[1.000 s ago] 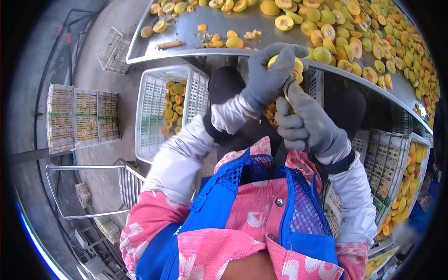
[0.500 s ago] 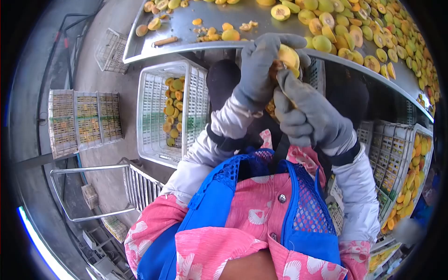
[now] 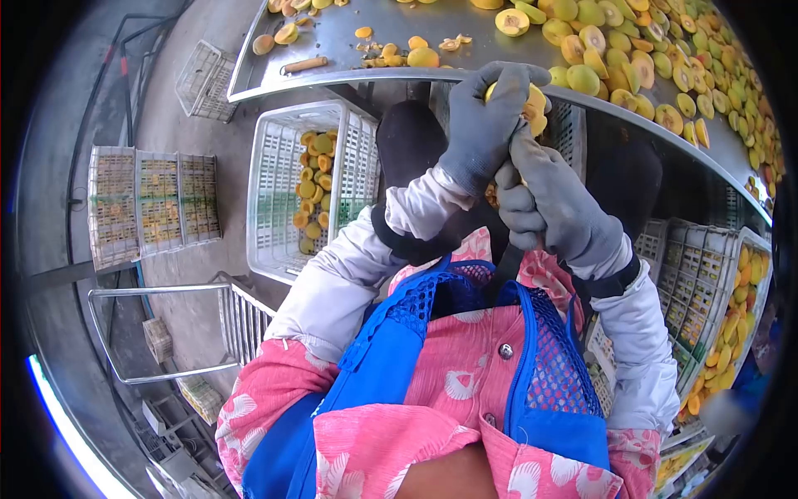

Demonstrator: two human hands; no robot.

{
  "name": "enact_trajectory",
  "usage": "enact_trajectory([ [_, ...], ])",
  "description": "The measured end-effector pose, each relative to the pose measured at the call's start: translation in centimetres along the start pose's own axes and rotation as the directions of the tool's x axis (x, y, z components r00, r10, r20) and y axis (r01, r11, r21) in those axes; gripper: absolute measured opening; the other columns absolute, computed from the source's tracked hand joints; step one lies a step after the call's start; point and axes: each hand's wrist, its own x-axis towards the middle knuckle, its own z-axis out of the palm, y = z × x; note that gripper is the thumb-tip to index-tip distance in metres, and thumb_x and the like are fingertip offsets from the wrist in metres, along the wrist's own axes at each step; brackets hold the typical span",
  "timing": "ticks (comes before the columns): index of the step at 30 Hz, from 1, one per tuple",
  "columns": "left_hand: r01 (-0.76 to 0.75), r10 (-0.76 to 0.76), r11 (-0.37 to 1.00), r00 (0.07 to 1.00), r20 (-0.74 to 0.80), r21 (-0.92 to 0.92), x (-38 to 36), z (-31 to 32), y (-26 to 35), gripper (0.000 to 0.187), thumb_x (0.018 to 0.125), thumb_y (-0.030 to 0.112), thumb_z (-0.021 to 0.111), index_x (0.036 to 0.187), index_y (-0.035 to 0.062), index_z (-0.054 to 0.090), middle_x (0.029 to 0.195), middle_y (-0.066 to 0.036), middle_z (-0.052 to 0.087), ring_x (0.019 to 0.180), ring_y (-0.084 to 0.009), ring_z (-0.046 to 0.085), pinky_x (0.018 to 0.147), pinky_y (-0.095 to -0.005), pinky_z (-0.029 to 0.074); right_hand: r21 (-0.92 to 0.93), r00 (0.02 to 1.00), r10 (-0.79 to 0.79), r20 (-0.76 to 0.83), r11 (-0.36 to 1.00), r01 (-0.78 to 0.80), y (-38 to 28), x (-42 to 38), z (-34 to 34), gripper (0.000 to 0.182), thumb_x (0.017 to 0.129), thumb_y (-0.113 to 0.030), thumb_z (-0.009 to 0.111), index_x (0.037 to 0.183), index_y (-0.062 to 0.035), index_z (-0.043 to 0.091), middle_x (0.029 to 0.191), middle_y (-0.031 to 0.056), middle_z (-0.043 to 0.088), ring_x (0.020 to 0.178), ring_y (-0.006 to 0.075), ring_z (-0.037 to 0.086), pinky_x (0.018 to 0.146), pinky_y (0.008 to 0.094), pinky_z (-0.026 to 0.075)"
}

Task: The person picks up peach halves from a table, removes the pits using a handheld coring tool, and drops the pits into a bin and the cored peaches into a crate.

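Note:
My left hand [image 3: 484,129], in a grey glove, is wrapped round a yellow peach [image 3: 534,108] just off the front edge of the metal table. Part of the fruit is covered by the fingers. My right hand [image 3: 553,195], gloved too, is closed just below, with its thumb and forefinger up against the underside of the peach. Whatever the right fist grips is mostly hidden. Cut yellow peaches [image 3: 632,66] are heaped on the table to the right of the hands. Peach scraps [image 3: 391,56] lie on the table to the left.
A wooden-handled tool [image 3: 304,65] rests near the edge of the metal table [image 3: 474,50]. Below stands a white crate [image 3: 270,191] with peach halves. Another crate [image 3: 682,283] of peaches is at the right. Stacked crates [image 3: 154,204] and a metal-framed chair [image 3: 158,291] occupy the left floor.
The view has shifted slightly. My left hand has turned over the peach, so its fingers now cover more of it. My right hand stays close beneath the fruit.

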Motion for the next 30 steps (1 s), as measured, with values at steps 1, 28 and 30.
enact_trajectory([
  [1, -0.02, 0.017, 0.999, 0.998, 0.067, 0.042, 0.1, -0.3, 0.1, 0.034, 0.099, 0.025, 0.049, 0.1, -0.0034, 0.067, 0.081, -0.011, 0.069, 0.068, -0.0115, 0.063, 0.063, -0.0241, 0.052, 0.01, 0.994, 0.038, 0.099, 0.999, -0.039, -0.2, 0.1, -0.5, 0.05, 0.097, -0.059, 0.039, 0.077, -0.013, 0.043, 0.054, -0.0065, 0.028, 0.04, 0.0058, 0.024, 0.036, 0.0242, 0.022],
  [28, 0.074, -0.007, 0.933, 0.982, 0.189, -0.351, -0.6, -4.2, -3.8, 0.055, 0.1, 0.051, 0.035, 0.117, 0.0048, 0.058, 0.092, -0.016, 0.067, 0.066, -0.0162, 0.058, 0.059, -0.0272, 0.051, 0.036, 0.929, -0.091, 0.36, 0.996, 0.084, 2.8, 2.9, -0.5, 0.052, 0.097, -0.063, 0.036, 0.076, -0.0157, 0.042, 0.057, -0.0083, 0.026, 0.041, 0.0039, 0.021, 0.037, 0.0218, 0.019],
  [30, 0.127, -0.097, 0.845, 0.992, 0.085, -0.52, -1.1, -4.9, -4.3, 0.054, 0.1, 0.052, 0.034, 0.118, 0.0065, 0.058, 0.095, -0.015, 0.066, 0.069, -0.0164, 0.058, 0.06, -0.0273, 0.051, -0.039, 0.957, -0.087, 0.278, 0.994, 0.102, 2.9, 3.2, 0.0, 0.052, 0.098, -0.062, 0.035, 0.076, -0.0152, 0.042, 0.056, -0.0076, 0.027, 0.041, 0.0045, 0.023, 0.037, 0.0227, 0.02],
])
